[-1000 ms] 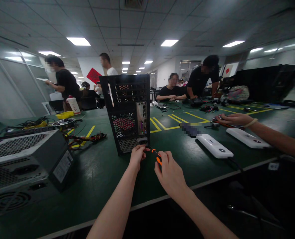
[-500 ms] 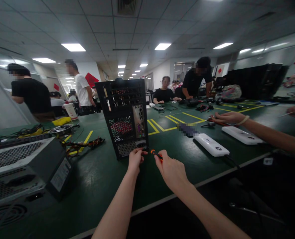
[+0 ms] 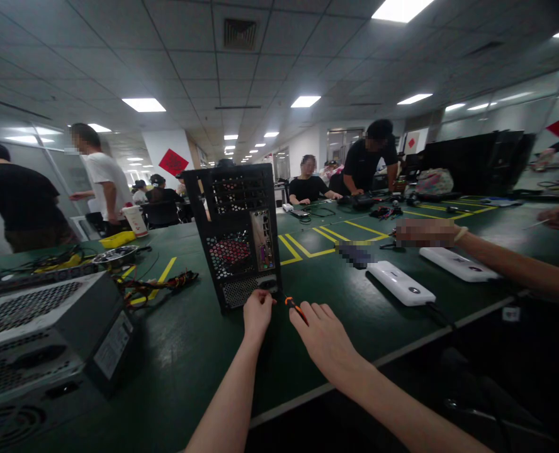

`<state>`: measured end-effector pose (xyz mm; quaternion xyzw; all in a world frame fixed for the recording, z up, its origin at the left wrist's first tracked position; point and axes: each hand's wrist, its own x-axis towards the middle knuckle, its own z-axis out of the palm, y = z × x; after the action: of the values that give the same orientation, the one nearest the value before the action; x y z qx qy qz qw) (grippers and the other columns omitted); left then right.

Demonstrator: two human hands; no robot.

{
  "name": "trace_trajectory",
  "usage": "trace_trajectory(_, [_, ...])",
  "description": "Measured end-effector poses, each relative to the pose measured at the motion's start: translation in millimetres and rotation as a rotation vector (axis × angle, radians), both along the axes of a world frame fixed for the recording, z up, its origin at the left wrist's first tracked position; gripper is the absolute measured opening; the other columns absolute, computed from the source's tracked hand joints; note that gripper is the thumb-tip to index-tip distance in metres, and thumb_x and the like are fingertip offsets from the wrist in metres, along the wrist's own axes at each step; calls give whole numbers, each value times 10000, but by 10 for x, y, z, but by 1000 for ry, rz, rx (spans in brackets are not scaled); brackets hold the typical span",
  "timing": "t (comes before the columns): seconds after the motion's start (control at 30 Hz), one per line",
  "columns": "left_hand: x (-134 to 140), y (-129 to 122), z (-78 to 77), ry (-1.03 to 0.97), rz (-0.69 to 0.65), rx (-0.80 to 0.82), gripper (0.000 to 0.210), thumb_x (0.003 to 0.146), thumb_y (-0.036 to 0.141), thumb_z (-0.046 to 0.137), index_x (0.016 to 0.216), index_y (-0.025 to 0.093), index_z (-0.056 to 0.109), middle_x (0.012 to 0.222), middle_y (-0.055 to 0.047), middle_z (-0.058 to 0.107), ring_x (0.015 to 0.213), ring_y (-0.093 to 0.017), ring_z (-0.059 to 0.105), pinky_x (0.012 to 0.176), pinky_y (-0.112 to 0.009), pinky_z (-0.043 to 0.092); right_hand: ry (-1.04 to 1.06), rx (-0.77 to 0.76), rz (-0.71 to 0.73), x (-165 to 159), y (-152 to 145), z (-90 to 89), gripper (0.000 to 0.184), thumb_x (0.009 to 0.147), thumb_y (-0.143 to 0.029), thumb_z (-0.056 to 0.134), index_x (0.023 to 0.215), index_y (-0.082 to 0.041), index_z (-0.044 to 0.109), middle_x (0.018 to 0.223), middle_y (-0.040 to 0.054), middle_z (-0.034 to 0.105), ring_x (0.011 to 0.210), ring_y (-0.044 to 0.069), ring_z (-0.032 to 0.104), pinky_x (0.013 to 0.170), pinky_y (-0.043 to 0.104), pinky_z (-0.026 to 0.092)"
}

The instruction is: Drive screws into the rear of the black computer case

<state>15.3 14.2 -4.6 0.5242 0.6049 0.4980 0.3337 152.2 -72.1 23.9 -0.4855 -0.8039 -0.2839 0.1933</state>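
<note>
A black computer case (image 3: pixel 238 229) stands upright on the green table, its rear panel facing me. At the panel's lower right corner is my left hand (image 3: pixel 259 313), its fingers pinched together; what they hold, if anything, is too small to make out. Just to the right, my right hand (image 3: pixel 324 333) is closed around a screwdriver (image 3: pixel 294 307) with an orange and black handle. The screwdriver points toward the lower right edge of the case, and its tip is hard to see there.
A grey power supply (image 3: pixel 55 340) sits at the near left, with bundled cables (image 3: pixel 175 282) behind it. Two white power banks (image 3: pixel 401 283) lie to the right. A co-worker's hand (image 3: pixel 425 233) is beyond them. A paper cup (image 3: pixel 134 220) stands at the back left.
The view has tilted up slightly. My left fingers have shifted slightly against the case, and my right fingers have stretched forward along the screwdriver. Two people at the left have moved further left.
</note>
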Motion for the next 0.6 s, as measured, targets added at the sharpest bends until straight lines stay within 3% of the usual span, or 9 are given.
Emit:
trace_trajectory(0.13, [-45,-57,41,486,100,210,111,716,281,488,778,215,552,775,-40,591,690,-158,536,566,-240,335,0,15,12,50,2,32,227,764,-69,390,941,-179,481,812,43,512,703,172,475,622,306,321])
trace_trajectory(0.3, [-99,-69,122,908,153,417,206,763,244,416,948,211,502,947,-58,478,780,-156,491,584,-243,355,91,-2,-27,36,25,33,170,792,-133,406,940,-176,478,773,36,515,668,160,491,602,298,328])
trace_trajectory(0.43, [-101,-39,153,1078,136,518,212,771,217,408,955,198,509,895,-59,452,804,-161,459,680,-269,360,182,-68,-88,-17,46,45,94,787,-195,434,861,-176,490,727,25,523,652,164,512,592,298,347])
trace_trajectory(0.6, [-102,-34,164,1124,129,557,201,777,229,408,930,207,536,874,-60,469,813,-174,442,708,-289,344,238,-88,-66,-39,13,91,157,764,-154,425,912,-173,476,829,54,510,710,164,520,611,288,383])
